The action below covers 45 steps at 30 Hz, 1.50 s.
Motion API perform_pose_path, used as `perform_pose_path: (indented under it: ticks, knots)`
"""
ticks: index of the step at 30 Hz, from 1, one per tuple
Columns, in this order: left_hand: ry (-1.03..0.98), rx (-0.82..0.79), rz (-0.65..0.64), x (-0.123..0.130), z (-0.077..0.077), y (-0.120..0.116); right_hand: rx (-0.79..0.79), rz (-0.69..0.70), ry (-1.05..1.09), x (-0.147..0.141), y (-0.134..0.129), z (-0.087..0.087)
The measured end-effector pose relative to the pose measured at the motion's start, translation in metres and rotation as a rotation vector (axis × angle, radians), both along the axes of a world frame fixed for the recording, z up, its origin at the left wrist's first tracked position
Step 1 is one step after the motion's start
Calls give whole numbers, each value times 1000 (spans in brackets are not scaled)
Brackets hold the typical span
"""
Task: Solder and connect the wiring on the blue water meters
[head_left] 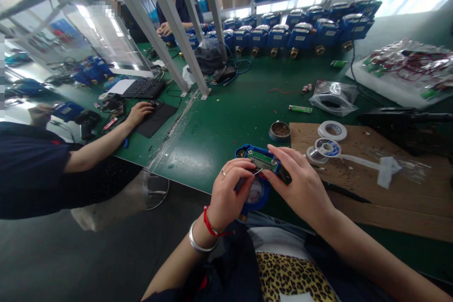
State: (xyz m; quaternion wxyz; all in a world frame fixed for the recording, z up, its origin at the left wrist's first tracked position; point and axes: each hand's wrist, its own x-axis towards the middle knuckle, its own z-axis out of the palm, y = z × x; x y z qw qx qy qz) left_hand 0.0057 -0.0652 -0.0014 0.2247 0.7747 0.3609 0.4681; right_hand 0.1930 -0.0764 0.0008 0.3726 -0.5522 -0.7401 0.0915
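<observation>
A blue meter housing point(261, 197) with a round face stands at the table's front edge, close to my body. Its upper part is uncovered and shows a green circuit board point(264, 158). My left hand point(229, 188) is closed in a pinch at the board's near edge, on a thin pale wire point(258, 171). From the other side my right hand point(300, 180) grips the housing, its fingers along the far right edge and its thumb near the wire. The fingers partly hide the wire's ends and the lower housing.
Just beyond the housing sits a small round tin point(280, 130). On the right, cardboard point(399, 217) carries a solder spool point(323, 150) and a white tape roll point(331, 130). A green battery point(300, 109) lies farther back. Several blue meters point(278, 35) line the back; a co-worker's hand point(142, 112) is left.
</observation>
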Motion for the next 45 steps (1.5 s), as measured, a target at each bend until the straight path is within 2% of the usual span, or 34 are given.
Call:
perform_pose_path:
  ticks: [3, 9, 18, 27, 32, 40, 45]
  knots:
    - [-19, -21, 29, -1, -5, -2, -1, 48, -33, -2, -8, -8]
    - [-49, -29, 60, 1, -12, -4, 54, 34, 26, -4, -10, -17]
    - [28, 52, -4, 0, -11, -6, 70, 45, 87, 4, -14, -23]
    - [85, 25, -40, 0, -2, -2, 108, 50, 26, 10, -10, -22]
    - [86, -6, -31, 0, 0, 1, 68, 43, 13, 9, -6, -21]
    - [60, -39, 62, 4, 4, 4, -13, 55, 93, 5, 0, -12]
    - [45, -34, 65, 5, 3, 2, -65, 70, 113, 6, 0, -11]
